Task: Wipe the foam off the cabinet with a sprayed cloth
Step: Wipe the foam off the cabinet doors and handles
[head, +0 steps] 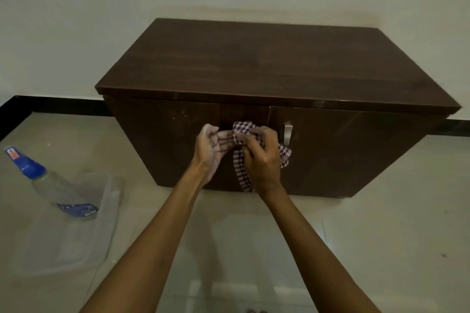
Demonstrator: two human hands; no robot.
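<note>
At cabinet (254,58) door seam | right hand (263,160) clutches cloth (243,129) | left hand (211,150) relaxed, beside cloth edge | spray bottle (50,183) well left

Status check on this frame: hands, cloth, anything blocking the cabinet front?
Right hand grips checked cloth, bunched, before cabinet doors. Left hand open, fingers at cloth edge. Nothing between cloth and doors; spray bottle off to left.

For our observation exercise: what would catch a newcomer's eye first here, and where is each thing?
The dark brown cabinet fills the middle, against the pale wall. In front of its doors, the right hand grips a checked cloth, the left hand open beside it. A blue-capped spray bottle sits on the floor at left.
</note>
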